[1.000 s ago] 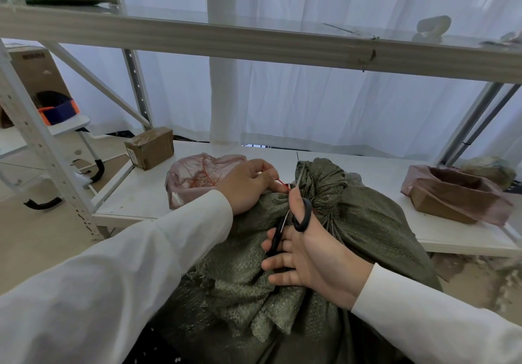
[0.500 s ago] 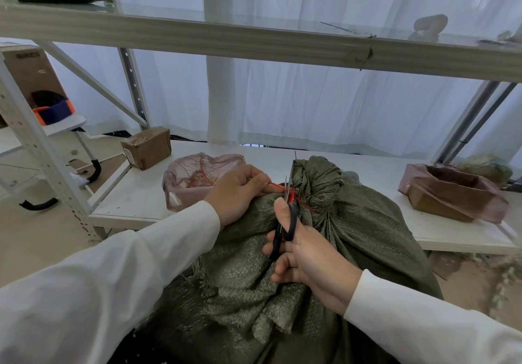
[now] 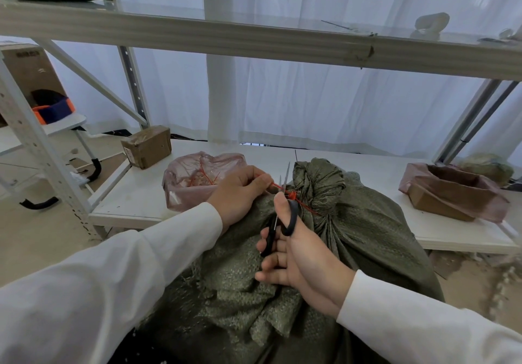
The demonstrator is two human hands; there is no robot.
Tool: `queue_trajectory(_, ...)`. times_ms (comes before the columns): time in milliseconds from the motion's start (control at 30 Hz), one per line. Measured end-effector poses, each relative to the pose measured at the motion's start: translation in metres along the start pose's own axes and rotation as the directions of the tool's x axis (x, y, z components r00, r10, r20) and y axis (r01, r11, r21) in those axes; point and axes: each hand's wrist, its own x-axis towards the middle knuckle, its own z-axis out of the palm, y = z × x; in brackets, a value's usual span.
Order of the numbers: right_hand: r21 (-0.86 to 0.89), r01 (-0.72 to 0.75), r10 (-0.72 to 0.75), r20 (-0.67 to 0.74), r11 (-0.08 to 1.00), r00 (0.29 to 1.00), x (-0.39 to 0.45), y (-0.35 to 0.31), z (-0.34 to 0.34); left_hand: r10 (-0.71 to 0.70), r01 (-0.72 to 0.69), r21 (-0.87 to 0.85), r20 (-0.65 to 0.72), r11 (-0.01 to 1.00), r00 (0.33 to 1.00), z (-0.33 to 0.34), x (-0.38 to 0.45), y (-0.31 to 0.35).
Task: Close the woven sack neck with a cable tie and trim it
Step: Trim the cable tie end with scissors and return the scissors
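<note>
A green woven sack [image 3: 367,231] fills the lower middle, its gathered neck [image 3: 319,185] bunched upright. A red cable tie [image 3: 293,195] circles the neck, and its free tail runs left into my left hand [image 3: 240,191], which pinches it taut. My right hand [image 3: 299,253] grips black-handled scissors [image 3: 282,216], thumb through one loop. The blades point up and are slightly apart, straddling the tail just left of the tie's lock.
A pink plastic bag [image 3: 195,183] with red ties inside lies behind my left hand on the white shelf board [image 3: 135,202]. A small cardboard box [image 3: 147,146] sits at back left, a bag-lined box [image 3: 452,191] at right. A shelf beam [image 3: 254,41] crosses overhead.
The scissors have moved up and left from beside the neck onto the red tail, blades now parted around it. My left hand has pulled the tail taut.
</note>
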Motion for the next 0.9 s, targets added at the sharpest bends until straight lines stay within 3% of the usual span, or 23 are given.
queue_trajectory(200, 0.044, -0.027, 0.025, 0.061, 0.999, 0.998, 0.0, -0.003, -0.001, -0.054, 0.052, -0.043, -0.047, 0.998, 0.997, -0.001, 0.0, 0.0)
queue_trajectory(367, 0.075, 0.018, -0.016, -0.037, 0.997, 0.999, 0.0, -0.001, 0.004, -0.051, 0.05, -0.02, -0.069, 0.999, 0.996, 0.001, 0.0, 0.0)
queue_trajectory(567, 0.065, 0.022, -0.016, -0.102, 0.998, 0.995, 0.0, -0.001, 0.007, -0.108, 0.097, -0.116, -0.093, 0.988, 0.99, 0.005, 0.002, -0.001)
queue_trajectory(800, 0.142, 0.043, -0.033, -0.076, 0.989, 0.997, 0.007, -0.008, -0.003, -0.1, 0.09, -0.162, -0.052, 0.983, 0.994, 0.009, -0.002, 0.001)
queue_trajectory(900, 0.092, -0.001, 0.0, 0.014, 0.996, 1.0, 0.007, -0.014, -0.008, -0.163, 0.125, -0.295, -0.11, 0.947, 0.98, 0.007, 0.0, 0.004)
